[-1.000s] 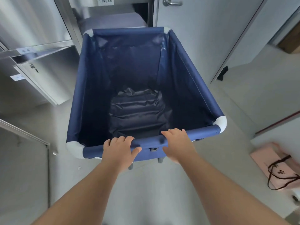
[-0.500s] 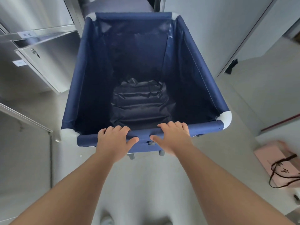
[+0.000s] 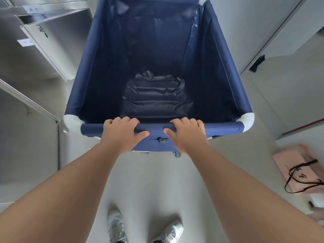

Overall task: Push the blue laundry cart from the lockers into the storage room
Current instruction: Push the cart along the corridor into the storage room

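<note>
Cart rim [image 3: 157,128] under curled fingers [image 3: 188,122]

Blue laundry cart [image 3: 105,67]: deep rectangular fabric bin, navy cloth walls on a tube frame, white rounded corner caps at 9 and 3 o'clock of the near rim. Upright on pale floor, long axis running toward 12 o'clock. Interior holds only crumpled dark liner at bottom. Small black buckle below near rail.

Left hand [image 3: 122,133], right hand [image 3: 187,133] grip blue cart [image 3: 98,67] rim
</note>
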